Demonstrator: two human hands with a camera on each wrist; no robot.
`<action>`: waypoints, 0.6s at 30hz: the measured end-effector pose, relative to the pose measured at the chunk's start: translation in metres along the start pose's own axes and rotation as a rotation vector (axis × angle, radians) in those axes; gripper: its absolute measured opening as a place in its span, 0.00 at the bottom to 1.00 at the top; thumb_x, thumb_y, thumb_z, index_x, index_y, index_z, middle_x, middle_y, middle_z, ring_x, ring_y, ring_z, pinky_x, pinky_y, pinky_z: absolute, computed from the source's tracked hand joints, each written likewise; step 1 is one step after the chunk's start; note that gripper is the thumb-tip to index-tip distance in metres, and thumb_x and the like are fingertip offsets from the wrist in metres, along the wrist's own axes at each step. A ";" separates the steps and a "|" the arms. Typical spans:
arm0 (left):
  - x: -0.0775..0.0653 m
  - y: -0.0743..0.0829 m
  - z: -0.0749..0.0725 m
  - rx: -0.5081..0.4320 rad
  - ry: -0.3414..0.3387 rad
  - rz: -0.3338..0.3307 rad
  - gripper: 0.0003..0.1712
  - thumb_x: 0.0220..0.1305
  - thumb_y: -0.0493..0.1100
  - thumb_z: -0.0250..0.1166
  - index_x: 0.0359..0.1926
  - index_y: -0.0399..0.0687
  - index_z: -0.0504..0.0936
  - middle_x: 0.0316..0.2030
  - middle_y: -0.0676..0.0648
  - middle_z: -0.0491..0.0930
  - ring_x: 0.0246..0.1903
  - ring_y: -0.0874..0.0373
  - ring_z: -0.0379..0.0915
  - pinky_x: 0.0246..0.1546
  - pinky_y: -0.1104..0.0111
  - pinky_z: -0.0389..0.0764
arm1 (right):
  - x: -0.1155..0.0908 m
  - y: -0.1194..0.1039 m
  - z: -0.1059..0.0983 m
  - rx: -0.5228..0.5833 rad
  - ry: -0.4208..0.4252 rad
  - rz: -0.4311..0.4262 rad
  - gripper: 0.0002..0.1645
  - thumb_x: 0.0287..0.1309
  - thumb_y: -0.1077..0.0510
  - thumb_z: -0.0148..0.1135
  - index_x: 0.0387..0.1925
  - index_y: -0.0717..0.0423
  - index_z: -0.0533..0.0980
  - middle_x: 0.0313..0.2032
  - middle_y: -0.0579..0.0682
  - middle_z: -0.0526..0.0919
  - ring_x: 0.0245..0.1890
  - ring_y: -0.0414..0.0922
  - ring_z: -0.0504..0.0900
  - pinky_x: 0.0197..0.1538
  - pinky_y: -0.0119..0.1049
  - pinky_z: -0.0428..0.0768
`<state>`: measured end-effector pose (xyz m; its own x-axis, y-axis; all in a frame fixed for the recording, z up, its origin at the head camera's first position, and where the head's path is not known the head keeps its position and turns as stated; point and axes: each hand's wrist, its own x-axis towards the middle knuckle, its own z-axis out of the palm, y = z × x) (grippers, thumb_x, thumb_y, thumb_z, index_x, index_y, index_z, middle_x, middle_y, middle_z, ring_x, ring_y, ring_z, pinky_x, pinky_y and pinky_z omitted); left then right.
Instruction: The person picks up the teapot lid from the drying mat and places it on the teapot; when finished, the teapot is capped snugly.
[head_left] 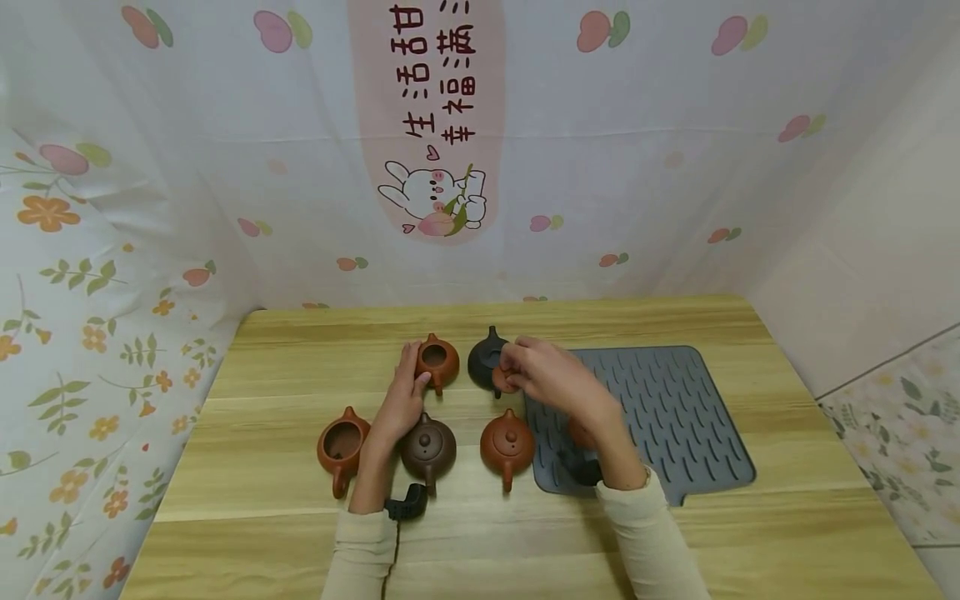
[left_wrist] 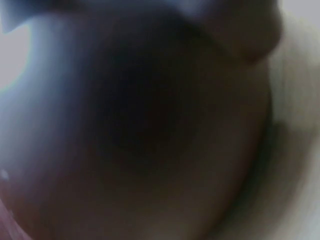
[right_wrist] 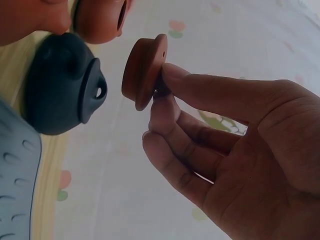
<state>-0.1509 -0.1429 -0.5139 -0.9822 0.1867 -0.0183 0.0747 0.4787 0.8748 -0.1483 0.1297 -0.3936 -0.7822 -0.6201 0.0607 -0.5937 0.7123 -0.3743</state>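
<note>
My right hand (head_left: 551, 375) pinches a reddish-brown teapot lid (right_wrist: 142, 72) by its knob, between thumb and fingertips. In the head view the lid overlaps the near right side of a black teapot (head_left: 482, 357), which wears its own lid (right_wrist: 93, 91). To the left, my left hand (head_left: 403, 398) holds a lidless orange-brown teapot (head_left: 447, 367); its fingers lie along the left side and the thumb is by the handle. That pot's round opening faces up. The left wrist view is dark and blurred, filled by a rounded brown surface (left_wrist: 150, 150).
Nearer me stand a lidless orange-brown teapot (head_left: 326, 450), a lidded dark brown teapot (head_left: 442, 450) and a lidded orange-brown teapot (head_left: 495, 450). A grey ridged mat (head_left: 675, 417) lies at right, with a reddish thing (head_left: 577, 433) mostly hidden behind my right forearm. Printed cloth hangs behind the table.
</note>
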 end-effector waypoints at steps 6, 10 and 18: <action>0.000 0.000 0.000 -0.001 0.004 0.009 0.35 0.87 0.31 0.47 0.87 0.32 0.47 0.86 0.23 0.35 0.84 0.21 0.29 0.84 0.32 0.37 | 0.008 -0.007 0.000 -0.018 -0.037 0.002 0.05 0.70 0.65 0.74 0.42 0.55 0.84 0.40 0.50 0.83 0.36 0.44 0.82 0.39 0.38 0.84; 0.000 0.000 0.001 0.002 0.010 0.029 0.35 0.87 0.30 0.47 0.86 0.31 0.48 0.86 0.23 0.36 0.85 0.23 0.30 0.84 0.33 0.37 | 0.013 -0.010 0.002 -0.026 -0.053 0.012 0.05 0.71 0.65 0.73 0.41 0.54 0.83 0.40 0.50 0.83 0.35 0.43 0.81 0.39 0.38 0.82; -0.002 0.001 0.000 -0.002 0.008 0.043 0.34 0.87 0.30 0.47 0.86 0.33 0.50 0.86 0.22 0.36 0.86 0.25 0.29 0.84 0.33 0.36 | 0.023 -0.015 0.005 -0.050 -0.056 -0.029 0.06 0.71 0.67 0.72 0.41 0.55 0.82 0.38 0.50 0.82 0.34 0.43 0.78 0.38 0.37 0.80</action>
<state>-0.1491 -0.1429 -0.5125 -0.9796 0.1997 0.0229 0.1161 0.4691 0.8755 -0.1560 0.1030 -0.3909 -0.7538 -0.6568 0.0185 -0.6256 0.7088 -0.3260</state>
